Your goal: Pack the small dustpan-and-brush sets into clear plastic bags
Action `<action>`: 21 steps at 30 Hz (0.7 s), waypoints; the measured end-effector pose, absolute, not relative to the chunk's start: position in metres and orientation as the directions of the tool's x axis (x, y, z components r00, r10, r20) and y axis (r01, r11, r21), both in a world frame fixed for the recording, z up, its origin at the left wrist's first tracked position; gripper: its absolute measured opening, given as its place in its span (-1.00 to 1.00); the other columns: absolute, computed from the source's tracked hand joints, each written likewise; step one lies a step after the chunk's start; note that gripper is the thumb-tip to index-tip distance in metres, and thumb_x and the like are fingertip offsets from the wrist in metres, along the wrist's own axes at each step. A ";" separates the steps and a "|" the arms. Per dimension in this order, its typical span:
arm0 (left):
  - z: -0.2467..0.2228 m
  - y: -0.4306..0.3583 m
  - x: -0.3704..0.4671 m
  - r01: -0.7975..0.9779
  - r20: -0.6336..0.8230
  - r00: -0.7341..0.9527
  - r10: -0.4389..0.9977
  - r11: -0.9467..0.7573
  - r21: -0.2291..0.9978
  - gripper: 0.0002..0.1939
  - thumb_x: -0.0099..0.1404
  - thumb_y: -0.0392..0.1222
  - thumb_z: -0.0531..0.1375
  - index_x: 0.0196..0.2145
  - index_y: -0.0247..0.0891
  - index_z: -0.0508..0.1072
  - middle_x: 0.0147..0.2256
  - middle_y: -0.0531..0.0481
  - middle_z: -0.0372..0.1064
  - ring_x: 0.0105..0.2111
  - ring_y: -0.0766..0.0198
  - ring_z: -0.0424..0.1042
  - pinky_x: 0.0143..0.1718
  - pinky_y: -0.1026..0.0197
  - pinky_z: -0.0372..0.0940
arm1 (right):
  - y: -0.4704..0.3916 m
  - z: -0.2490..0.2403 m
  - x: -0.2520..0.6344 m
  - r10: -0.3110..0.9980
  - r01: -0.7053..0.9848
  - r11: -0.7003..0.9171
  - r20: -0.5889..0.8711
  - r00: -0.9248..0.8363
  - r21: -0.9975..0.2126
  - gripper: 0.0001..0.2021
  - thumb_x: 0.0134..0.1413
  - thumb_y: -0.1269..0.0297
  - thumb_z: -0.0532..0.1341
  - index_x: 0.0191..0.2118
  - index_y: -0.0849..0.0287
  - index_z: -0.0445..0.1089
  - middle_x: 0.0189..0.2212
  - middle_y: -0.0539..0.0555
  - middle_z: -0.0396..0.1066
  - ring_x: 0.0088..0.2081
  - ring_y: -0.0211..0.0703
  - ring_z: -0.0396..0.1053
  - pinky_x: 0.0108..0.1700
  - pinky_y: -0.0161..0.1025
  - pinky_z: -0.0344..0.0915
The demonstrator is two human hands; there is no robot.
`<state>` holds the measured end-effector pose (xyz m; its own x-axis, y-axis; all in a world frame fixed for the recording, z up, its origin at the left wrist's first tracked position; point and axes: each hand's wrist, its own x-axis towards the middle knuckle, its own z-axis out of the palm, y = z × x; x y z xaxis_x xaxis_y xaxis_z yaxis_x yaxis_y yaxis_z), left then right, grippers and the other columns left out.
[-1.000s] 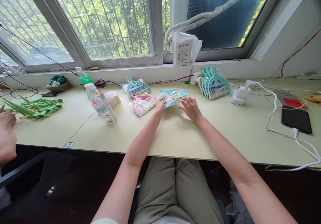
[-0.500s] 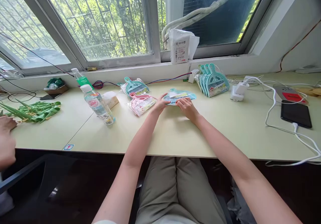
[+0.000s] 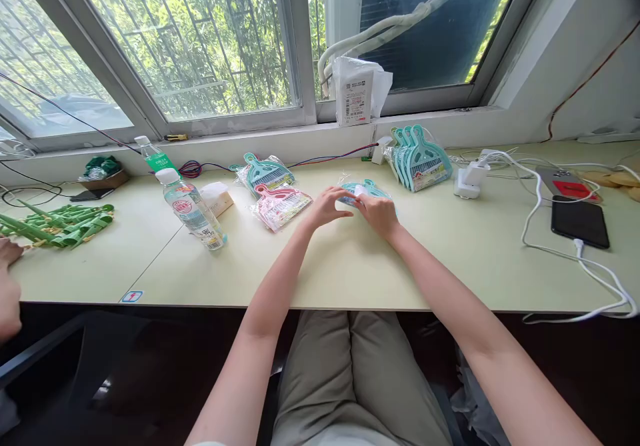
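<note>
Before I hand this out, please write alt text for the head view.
A person's left hand and right hand are at a teal dustpan pack on a pale table, a pink pack to its left, more teal packs to its right.

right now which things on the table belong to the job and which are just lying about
Likely in the job:
teal plastic dustpan set, partly behind the left hand and right hand
bagged pink set
bagged teal set behind it
upright teal sets

Likely just lying about:
clear plastic bottles
black rectangular phone
</note>
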<state>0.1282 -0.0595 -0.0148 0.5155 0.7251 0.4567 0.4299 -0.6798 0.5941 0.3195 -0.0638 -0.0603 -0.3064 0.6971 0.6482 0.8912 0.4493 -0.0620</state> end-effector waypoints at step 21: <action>-0.016 -0.054 0.116 0.270 0.451 0.280 0.848 -0.520 0.811 -0.85 0.08 -0.06 0.37 -0.45 -0.18 0.57 -0.41 -0.03 0.40 -0.28 0.19 0.37 -0.08 0.12 0.24 | -0.079 -0.011 0.352 0.862 0.448 0.501 0.377 -0.340 -0.741 -0.41 -0.08 -0.24 0.25 -0.64 0.13 0.00 -0.64 -0.09 0.02 -0.51 -0.29 0.01 -0.39 -0.26 -0.03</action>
